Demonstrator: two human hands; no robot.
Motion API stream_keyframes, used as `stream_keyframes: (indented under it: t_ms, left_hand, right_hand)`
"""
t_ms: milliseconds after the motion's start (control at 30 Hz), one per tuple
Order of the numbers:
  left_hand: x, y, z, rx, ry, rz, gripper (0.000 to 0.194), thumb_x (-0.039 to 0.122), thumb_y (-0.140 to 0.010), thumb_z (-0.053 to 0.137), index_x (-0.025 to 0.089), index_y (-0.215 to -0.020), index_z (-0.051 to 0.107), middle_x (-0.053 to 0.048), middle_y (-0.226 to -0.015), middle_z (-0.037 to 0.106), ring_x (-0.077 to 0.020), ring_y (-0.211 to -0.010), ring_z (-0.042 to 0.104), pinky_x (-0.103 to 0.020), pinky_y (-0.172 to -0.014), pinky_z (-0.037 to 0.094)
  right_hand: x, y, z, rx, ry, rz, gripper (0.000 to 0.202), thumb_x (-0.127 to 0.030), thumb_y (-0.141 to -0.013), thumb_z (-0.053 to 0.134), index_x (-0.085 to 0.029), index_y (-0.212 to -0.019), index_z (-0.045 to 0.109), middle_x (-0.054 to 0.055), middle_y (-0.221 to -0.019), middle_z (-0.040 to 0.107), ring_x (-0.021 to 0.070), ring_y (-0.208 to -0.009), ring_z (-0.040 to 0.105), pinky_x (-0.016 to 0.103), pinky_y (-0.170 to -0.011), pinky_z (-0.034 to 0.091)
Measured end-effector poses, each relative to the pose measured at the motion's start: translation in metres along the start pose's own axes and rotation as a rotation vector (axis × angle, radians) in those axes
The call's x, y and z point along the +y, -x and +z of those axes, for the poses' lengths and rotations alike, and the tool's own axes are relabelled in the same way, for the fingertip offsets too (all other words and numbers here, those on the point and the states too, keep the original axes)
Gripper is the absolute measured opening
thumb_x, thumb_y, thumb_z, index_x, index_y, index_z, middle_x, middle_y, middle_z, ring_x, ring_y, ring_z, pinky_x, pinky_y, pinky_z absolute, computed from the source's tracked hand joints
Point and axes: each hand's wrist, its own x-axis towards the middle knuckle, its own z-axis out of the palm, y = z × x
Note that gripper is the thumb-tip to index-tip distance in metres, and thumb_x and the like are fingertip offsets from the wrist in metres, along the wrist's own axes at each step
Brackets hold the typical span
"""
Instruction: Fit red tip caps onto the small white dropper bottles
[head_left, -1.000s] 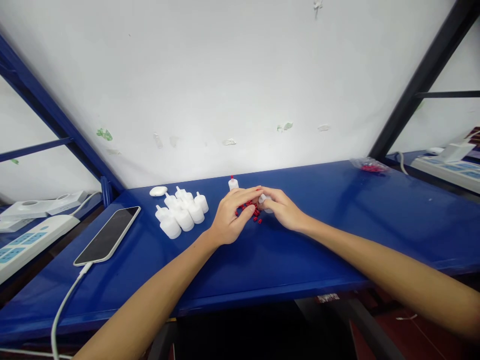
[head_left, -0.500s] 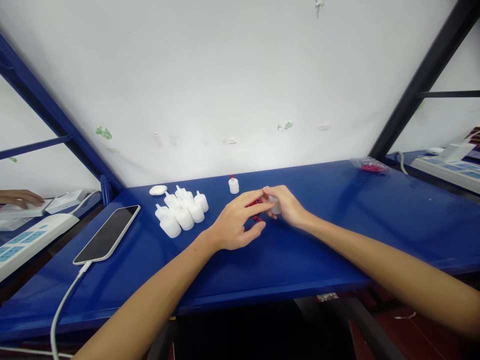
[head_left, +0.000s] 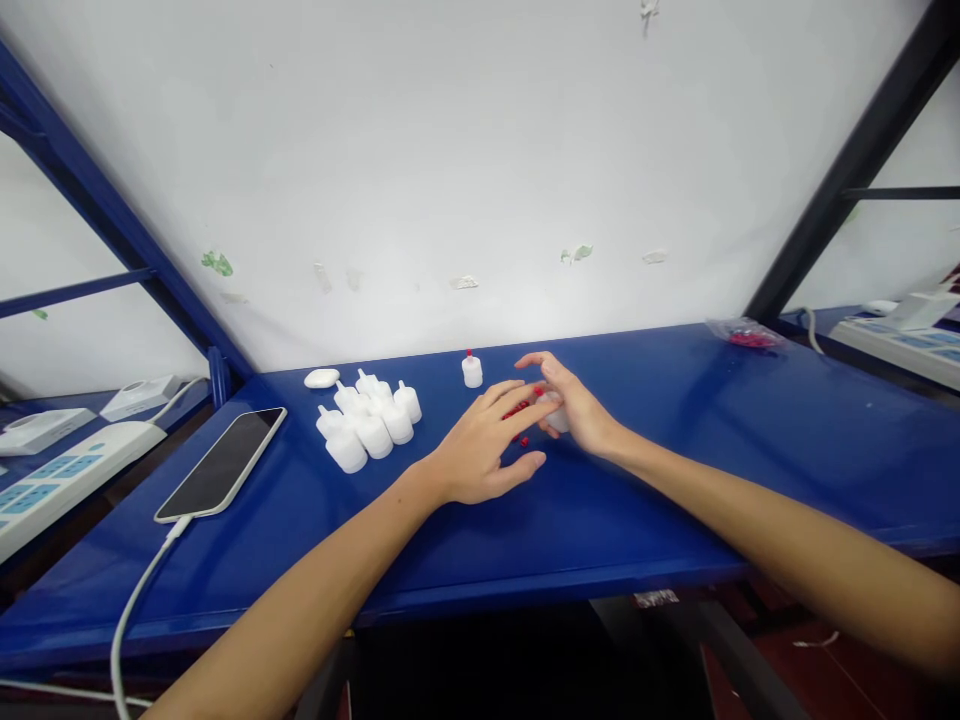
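In my right hand (head_left: pixel 581 405) is a small white bottle (head_left: pixel 555 416), partly hidden by fingers, with a red tip showing at its top. The right index finger is raised off it. My left hand (head_left: pixel 491 440) reaches over a small pile of red caps (head_left: pixel 524 440), its fingers stretched and thumb apart. Its fingertips come close to the bottle; whether they touch it I cannot tell. Behind the hands, a white bottle with a red cap (head_left: pixel 472 370) stands upright. Several uncapped white bottles (head_left: pixel 373 420) with thin nozzles stand grouped to the left.
A phone (head_left: pixel 223 465) on a white cable lies left on the blue table (head_left: pixel 637 520). A white rounded case (head_left: pixel 322 378) sits near the wall. At the far right is a plastic bag with red pieces (head_left: pixel 750 338). Power strips (head_left: pixel 67 480) flank the table.
My right index finger has lifted from the bottle's top, and a red tip now shows there. At the far left, another person's hand has gone out of view. The view has shifted slightly.
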Motion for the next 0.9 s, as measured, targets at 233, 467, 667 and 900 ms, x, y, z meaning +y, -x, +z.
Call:
stream_keyframes:
  t_ms: [233,467,667,900]
  left_hand:
    - [-0.012,0.0,0.002,0.201,0.062,-0.125,0.05,0.03,-0.098,0.046,0.024,-0.147,0.04,-0.01,-0.142,0.056,-0.0262,-0.134,0.047,-0.049,-0.113,0.038]
    - [-0.066,-0.008,-0.017,0.233,-0.445,-0.433,0.048,0.032,-0.096,0.046,0.014,-0.14,0.048,-0.016,-0.139,0.057,-0.0302,-0.131,0.05,-0.049,-0.109,0.039]
    - [-0.077,-0.01,-0.015,0.049,-0.603,-0.392,0.047,0.038,-0.096,0.046,0.017,-0.137,0.05,-0.015,-0.139,0.057,-0.029,-0.124,0.057,-0.045,-0.105,0.042]
    - [-0.076,-0.012,-0.013,-0.004,-0.559,-0.484,0.052,0.038,-0.098,0.042,0.013,-0.143,0.042,-0.019,-0.147,0.049,-0.0313,-0.128,0.054,-0.047,-0.107,0.04]
  right_hand:
    - [0.003,-0.002,0.0,-0.032,0.035,-0.025,0.05,-0.061,-0.096,0.032,-0.022,-0.123,0.047,-0.006,-0.052,0.052,0.0133,-0.043,0.047,0.024,-0.046,0.038]
    - [0.003,-0.004,-0.001,0.031,0.177,-0.011,0.04,-0.053,-0.096,0.037,-0.021,-0.111,0.055,-0.005,-0.054,0.052,0.0128,-0.046,0.046,0.023,-0.047,0.037]
    - [0.006,-0.006,-0.004,0.046,0.189,-0.057,0.041,-0.052,-0.096,0.035,-0.021,-0.11,0.056,-0.005,-0.059,0.053,0.0132,-0.049,0.048,0.025,-0.05,0.037]
    - [0.013,-0.01,-0.008,0.055,0.238,-0.087,0.032,-0.018,-0.074,0.046,-0.025,-0.104,0.039,-0.006,-0.075,0.052,0.0135,-0.064,0.048,0.026,-0.062,0.039]
